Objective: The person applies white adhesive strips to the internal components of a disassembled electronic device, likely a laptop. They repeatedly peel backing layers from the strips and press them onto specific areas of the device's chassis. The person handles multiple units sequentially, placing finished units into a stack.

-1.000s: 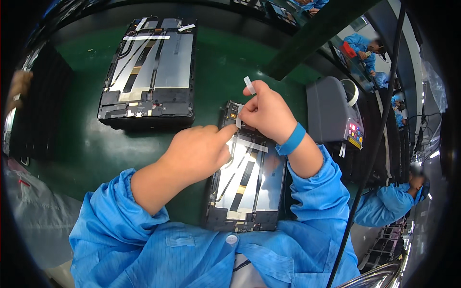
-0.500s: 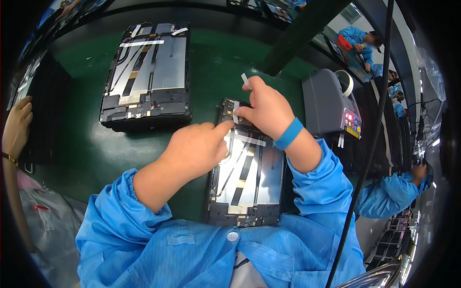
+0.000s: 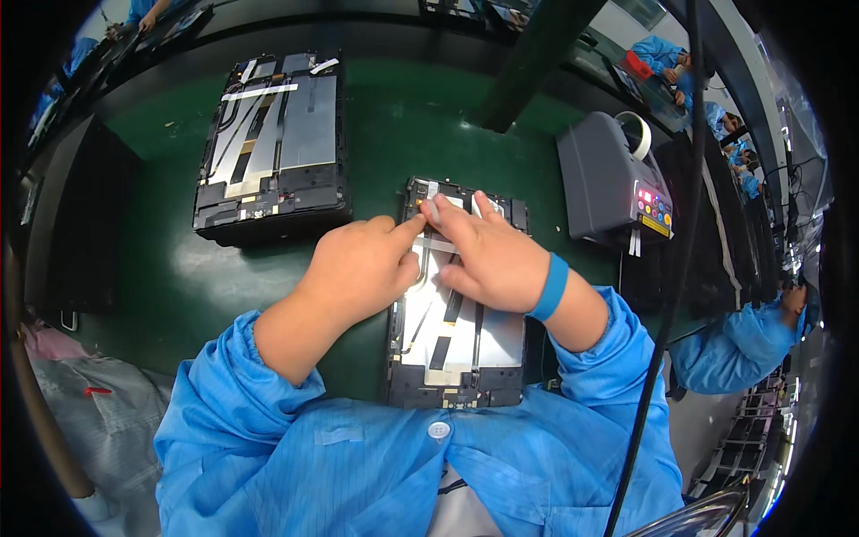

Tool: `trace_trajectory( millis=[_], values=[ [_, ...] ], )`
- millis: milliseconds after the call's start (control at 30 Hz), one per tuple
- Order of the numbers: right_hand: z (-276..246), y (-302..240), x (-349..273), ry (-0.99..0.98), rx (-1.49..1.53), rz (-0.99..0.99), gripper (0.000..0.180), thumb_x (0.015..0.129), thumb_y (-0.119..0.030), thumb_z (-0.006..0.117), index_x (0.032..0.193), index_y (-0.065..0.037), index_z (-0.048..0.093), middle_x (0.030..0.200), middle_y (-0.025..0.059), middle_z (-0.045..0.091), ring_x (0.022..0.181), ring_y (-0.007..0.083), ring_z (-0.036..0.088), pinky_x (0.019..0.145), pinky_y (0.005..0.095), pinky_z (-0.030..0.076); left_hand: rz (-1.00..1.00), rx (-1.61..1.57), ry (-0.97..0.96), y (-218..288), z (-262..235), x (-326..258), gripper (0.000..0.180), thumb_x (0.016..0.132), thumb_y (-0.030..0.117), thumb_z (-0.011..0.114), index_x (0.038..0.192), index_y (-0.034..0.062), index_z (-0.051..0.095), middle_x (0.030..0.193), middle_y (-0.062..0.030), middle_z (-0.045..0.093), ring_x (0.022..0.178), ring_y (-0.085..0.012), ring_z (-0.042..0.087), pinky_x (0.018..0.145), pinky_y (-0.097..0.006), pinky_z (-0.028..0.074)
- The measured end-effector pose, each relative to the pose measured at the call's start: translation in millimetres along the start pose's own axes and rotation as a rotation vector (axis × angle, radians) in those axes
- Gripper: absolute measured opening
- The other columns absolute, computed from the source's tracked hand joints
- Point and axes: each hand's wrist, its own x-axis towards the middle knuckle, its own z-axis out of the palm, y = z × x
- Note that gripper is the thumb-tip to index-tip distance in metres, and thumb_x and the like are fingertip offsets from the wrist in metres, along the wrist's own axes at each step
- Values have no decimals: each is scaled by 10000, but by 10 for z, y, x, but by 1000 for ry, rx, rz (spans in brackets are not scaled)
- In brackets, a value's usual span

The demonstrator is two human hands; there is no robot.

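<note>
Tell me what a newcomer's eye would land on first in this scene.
First, the two bare hands meeting at the top of an opened tablet in the centre of the green mat: the left hand and the right hand press fingertips on a small strip there. Next, a second opened tablet lies up and to the left, and a grey tape dispenser stands to the right.

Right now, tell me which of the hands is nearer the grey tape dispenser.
Right. The right hand lies on the opened tablet, on the side toward the grey tape dispenser. The left hand is on the tablet's far side from it.
</note>
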Motion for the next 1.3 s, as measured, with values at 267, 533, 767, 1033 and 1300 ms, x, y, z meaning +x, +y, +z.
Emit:
trace_trajectory(
  millis=[267,533,767,1033,1300],
  values=[
    [78,92,-295,312,285,-47,719,866,-353,586,1375,53,280,1357,260,412,1297,395,368,1080,489,264,67,92,23,97,10,15,351,755,144,591,1101,101,628,836,-91,547,743,-274,602,625,-390,492],
    [-89,-432,-930,354,457,122,157,867,-163,612,933,-27,654,816,101,651,774,260,625,699,366,476,152,115,-91,573,-306,-93,554,727,336,696,1171,28,575,968,-156,524,935,-316,554,728,-422,485],
    [78,-541,-1175,444,539,101,108,851,-157,604,836,-71,667,711,64,644,647,254,597,692,354,440,409,-243,-8,986,-276,-249,152,743,206,708,753,76,629,671,-60,544,637,-283,562,564,-377,448],
    [140,-391,-1342,512,431,129,120,857,-197,564,829,-109,641,712,82,632,666,293,597,683,400,425,254,-397,-60,1202,-214,-37,135,765,166,693,716,69,614,662,-60,554,621,-265,561,540,-364,445],
    [258,-342,-1363,953,848,276,123,794,-101,662,895,-32,647,792,103,656,688,250,634,595,332,482,326,-444,-20,1272,-122,128,77,741,112,717,730,78,649,675,-65,578,610,-239,569,531,-338,449]
  ],
)
